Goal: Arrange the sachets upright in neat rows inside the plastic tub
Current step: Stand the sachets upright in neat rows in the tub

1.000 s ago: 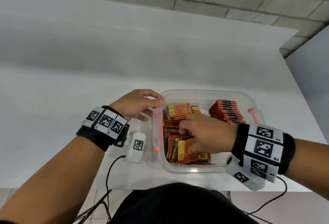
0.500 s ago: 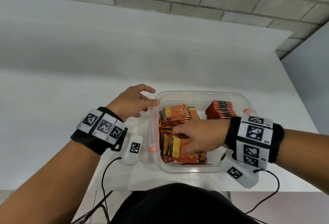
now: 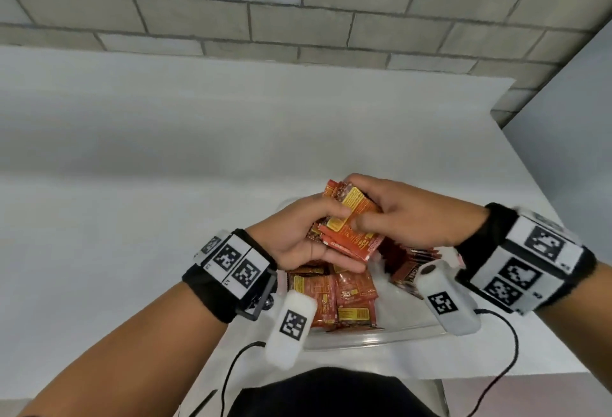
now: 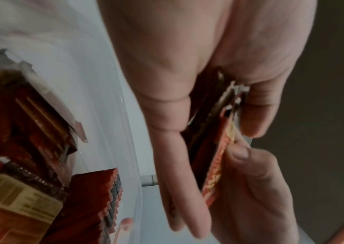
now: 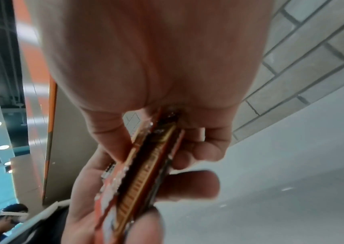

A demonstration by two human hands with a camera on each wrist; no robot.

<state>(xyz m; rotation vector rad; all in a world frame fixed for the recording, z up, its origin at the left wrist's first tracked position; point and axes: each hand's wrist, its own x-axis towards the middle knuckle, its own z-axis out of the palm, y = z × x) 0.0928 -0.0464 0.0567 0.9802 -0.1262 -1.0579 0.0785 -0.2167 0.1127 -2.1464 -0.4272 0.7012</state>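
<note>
Head view shows the left hand [image 3: 298, 238] and right hand [image 3: 407, 214] gripping a sachet bundle [image 3: 351, 228] above the plastic tub [image 3: 381, 339], where loose sachets [image 3: 344, 297] remain unsorted; left-wrist view shows one finished upright row [image 4: 112, 196]; right-wrist view confirms both grips.

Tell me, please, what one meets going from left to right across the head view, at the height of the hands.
Bare white table → left wrist's marker band → left hand → bundle of sachets held by both hands → right hand → right wrist's marker band.
</note>
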